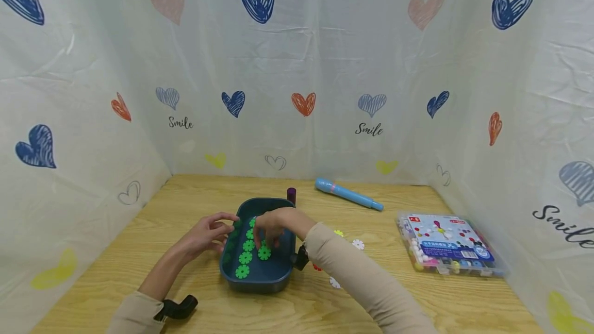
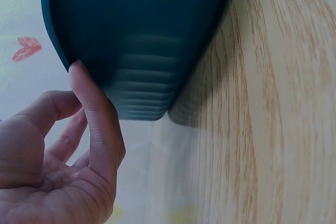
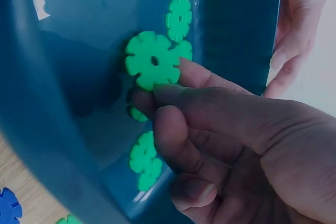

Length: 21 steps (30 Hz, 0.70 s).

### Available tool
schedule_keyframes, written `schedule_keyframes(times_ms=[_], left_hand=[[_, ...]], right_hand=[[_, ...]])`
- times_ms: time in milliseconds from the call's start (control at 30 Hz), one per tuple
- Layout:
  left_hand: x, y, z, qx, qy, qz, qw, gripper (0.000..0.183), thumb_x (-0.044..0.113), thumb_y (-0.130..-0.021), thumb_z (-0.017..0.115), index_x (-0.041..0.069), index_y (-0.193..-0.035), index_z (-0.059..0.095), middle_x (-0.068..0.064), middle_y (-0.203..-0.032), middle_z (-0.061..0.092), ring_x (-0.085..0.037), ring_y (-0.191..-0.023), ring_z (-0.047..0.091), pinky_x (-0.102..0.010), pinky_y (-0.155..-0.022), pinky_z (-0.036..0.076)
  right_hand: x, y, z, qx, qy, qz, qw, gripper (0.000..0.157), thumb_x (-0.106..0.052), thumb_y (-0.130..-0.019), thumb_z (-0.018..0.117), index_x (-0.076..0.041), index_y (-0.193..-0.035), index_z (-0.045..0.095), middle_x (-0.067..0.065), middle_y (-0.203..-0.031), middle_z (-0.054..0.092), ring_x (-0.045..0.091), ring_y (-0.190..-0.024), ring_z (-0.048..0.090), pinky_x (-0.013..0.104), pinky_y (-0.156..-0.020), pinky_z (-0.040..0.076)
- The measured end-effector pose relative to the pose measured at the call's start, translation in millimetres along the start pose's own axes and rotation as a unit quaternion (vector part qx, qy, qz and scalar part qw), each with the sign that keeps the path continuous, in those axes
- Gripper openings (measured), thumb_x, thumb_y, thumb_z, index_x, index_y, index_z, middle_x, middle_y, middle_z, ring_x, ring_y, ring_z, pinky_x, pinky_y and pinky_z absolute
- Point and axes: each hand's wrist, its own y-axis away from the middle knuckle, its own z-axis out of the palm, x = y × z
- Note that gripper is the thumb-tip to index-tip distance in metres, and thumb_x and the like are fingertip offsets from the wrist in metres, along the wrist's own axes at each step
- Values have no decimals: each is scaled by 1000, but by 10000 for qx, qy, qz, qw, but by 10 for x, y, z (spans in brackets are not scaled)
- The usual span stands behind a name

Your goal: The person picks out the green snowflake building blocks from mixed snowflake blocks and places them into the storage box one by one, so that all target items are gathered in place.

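Note:
A dark teal plastic bin point(image 1: 266, 286) stands on the table in front of me. Inside it, along the left side, runs a row of several green flower-shaped plastic pieces point(image 1: 245, 257). My right hand point(image 1: 274, 226) reaches into the bin. Between its thumb and fingers it pinches one green flower-shaped piece point(image 3: 140, 59), slotted round the edge and with a hole in the middle; this sits above the others in the right wrist view. My left hand point(image 1: 211, 233) is at the bin's left side, relaxed fingers touching the rim from outside, as the left wrist view shows.
Right of the bin lie loose flower-shaped pieces, among them a white one point(image 1: 358, 244) and a blue one point(image 3: 8, 205). Behind the bin is a dark purple cylinder point(image 1: 291, 195), with a light-blue tapered stick point(image 1: 348, 193) farther right. A clear plastic kit box point(image 1: 450, 244) sits at the right.

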Motion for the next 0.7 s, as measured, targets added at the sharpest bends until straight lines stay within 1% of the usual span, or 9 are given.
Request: schedule_keyframes(times_ms=[67, 233, 367, 467, 533, 600, 700], left_hand=[[-1, -3, -1, 2, 2, 0, 10000, 55, 27, -99, 59, -2, -142, 42, -2, -89, 62, -11, -73, 63, -28, -63, 58], [1, -4, 1, 41, -28, -24, 10000, 54, 27, -99, 59, -1, -142, 42, -2, -90, 62, -11, -74, 63, -28, -63, 58], [5, -6, 7, 80, -37, -52, 9999, 54, 27, -99, 59, -1, -142, 43, -2, -90, 62, -11, -73, 63, -28, -63, 58], [5, -5, 12, 84, -51, -78, 9999, 53, 27, -99, 59, 0, -142, 43, -3, -90, 63, -12, -74, 62, -28, -63, 58], [3, -5, 14, 80, -45, -85, 9999, 53, 28, -99, 59, 1, -142, 43, -3, -91, 63, -12, -74, 63, -29, -64, 58], [2, -5, 16, 92, -39, -84, 9999, 53, 28, -99, 59, 0, -142, 43, -3, -91, 63, -13, -74, 63, -29, -64, 58], [-1, -8, 20, 95, -34, -78, 9999, 53, 28, -99, 59, 0, -142, 43, -3, -90, 63, -13, -74, 63, -28, -63, 58]], right_hand=[[3, -4, 3, -25, 50, 33, 10000, 22, -4, -88, 70, -25, -96, 73, -3, -95, 60, 16, -70, 66, 23, -56, 42], [26, 3, -8, -39, 2, 94, 9999, 23, -3, -89, 68, -24, -96, 74, 0, -88, 66, 17, -69, 66, 25, -56, 41], [63, 25, -19, 21, -66, -17, 10000, 21, -6, -90, 68, -22, -101, 74, 0, -89, 67, 15, -69, 67, 24, -55, 43], [103, 66, -41, 198, -176, -149, 9995, 22, -8, -91, 67, -22, -107, 73, -2, -92, 69, 13, -69, 68, 24, -57, 47], [134, 116, -74, 381, -301, -268, 9985, 23, -8, -92, 66, -20, -111, 72, -1, -94, 71, 14, -70, 70, 25, -61, 52], [179, 175, -113, 552, -377, -432, 9968, 24, -9, -94, 64, -16, -116, 71, 4, -95, 73, 17, -72, 71, 26, -63, 54], [266, 299, -161, 913, -383, -647, 9930, 23, -11, -96, 61, -13, -117, 69, 9, -98, 74, 19, -71, 71, 24, -65, 55]])
